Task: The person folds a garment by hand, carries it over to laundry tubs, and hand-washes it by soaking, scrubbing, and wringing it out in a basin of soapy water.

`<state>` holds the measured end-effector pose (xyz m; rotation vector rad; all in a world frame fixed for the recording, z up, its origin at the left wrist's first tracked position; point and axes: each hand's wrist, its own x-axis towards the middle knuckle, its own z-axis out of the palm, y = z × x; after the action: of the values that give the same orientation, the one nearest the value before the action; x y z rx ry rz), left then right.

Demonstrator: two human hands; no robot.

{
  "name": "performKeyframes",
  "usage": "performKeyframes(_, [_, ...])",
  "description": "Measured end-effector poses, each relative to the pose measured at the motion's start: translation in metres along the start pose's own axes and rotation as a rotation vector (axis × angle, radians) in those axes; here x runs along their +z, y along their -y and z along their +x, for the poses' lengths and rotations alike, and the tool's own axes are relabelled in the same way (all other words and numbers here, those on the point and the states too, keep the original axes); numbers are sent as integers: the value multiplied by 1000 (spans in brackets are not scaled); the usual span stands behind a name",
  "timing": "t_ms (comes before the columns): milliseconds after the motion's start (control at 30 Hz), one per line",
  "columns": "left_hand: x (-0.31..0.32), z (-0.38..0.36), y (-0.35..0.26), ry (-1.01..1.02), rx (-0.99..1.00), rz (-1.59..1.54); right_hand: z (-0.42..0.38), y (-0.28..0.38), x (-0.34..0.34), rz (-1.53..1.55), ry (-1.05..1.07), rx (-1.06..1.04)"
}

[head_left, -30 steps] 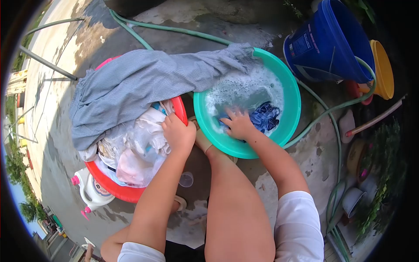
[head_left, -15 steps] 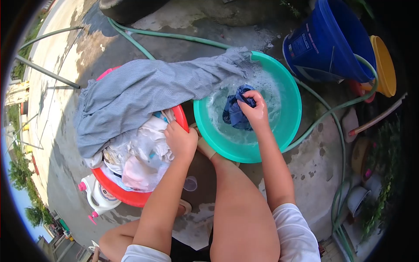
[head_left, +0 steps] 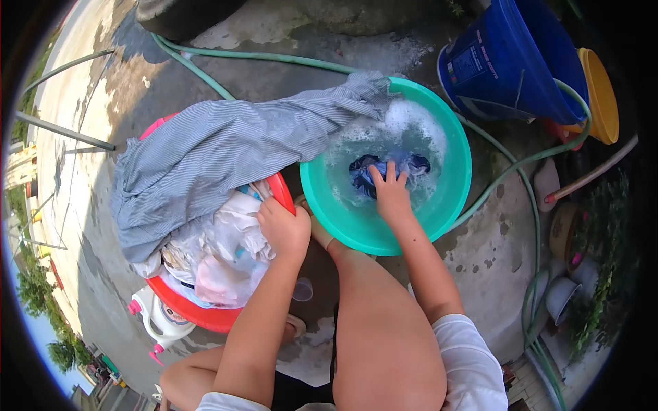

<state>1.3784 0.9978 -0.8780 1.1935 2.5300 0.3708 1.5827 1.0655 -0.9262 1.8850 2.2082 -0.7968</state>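
Note:
In a green basin (head_left: 461, 198) of soapy water, a dark blue cloth (head_left: 362, 179) lies mostly under the surface. My right hand (head_left: 393, 195) presses down on it with the fingers spread. My left hand (head_left: 284, 226) is closed on the rim of the red basin (head_left: 199, 316), its fingertips partly hidden. White and pale pink clothes (head_left: 223, 277) sit in suds in that basin. A grey striped garment (head_left: 219, 147) drapes over the red basin and reaches across to the green one, its far end on the green rim.
A white detergent jug (head_left: 162, 318) with pink caps lies beside the red basin. At the upper right stand a large blue bucket (head_left: 480, 65) and a yellow bucket (head_left: 600, 103). A green hose (head_left: 274, 58) runs behind the basins and down the right side. A clear cup (head_left: 302, 290) rests on wet concrete.
My right hand has lowered the blue cloth into the water and gone from a closed grip to spread fingers. More foam shows at the far side. My left hand stays at the red rim.

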Motion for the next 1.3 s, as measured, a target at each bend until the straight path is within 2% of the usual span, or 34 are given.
performKeyframes(100, [1,0,0,-27,23,53,29,2,13,32,220,-7])
performKeyframes(133, [1,1,-1,-34,25,55,37,-4,38,82,158,1])
performKeyframes(233, [1,0,-2,-36,25,57,58,-4,62,-392,-62,-25])
performKeyframes(367, [2,1,0,-41,30,63,114,-27,38,-69,695,182])
performKeyframes(400, [4,1,1,-46,33,66,98,-16,-1,407,758,455])
performKeyframes(500, [3,1,0,-53,35,65,56,0,-49,505,356,328])
performKeyframes(533, [3,1,-1,-58,42,65,32,22,-96,529,479,325])
performKeyframes(600, [2,0,-3,-64,56,72,-6,28,-110,446,340,281])
performKeyframes(633, [2,0,-2,-65,51,72,-20,29,-110,406,266,259])
performKeyframes(700, [4,1,-1,-68,45,69,-38,19,-87,260,36,64])
performKeyframes(767, [3,2,-2,-58,50,73,-36,13,-58,135,-122,-45])
performKeyframes(833, [3,1,0,-53,57,81,-23,11,-25,29,-203,-67])
performKeyframes(900, [5,1,1,-62,67,84,4,-12,31,-275,-77,-32])
performKeyframes(967, [5,2,0,-68,63,97,35,-28,67,-312,144,47])
performKeyframes(1033, [5,1,0,-67,62,106,68,-37,86,-72,444,166])
performKeyframes(1133, [4,1,0,-58,56,106,101,-88,163,-186,-71,45])
performKeyframes(1167, [4,1,0,-55,50,101,108,-86,152,-105,-33,111])
performKeyframes(1233, [3,2,0,-48,41,98,98,-44,82,124,-43,239])
performKeyframes(1300, [3,3,-1,-35,34,112,65,-2,13,330,-180,253])
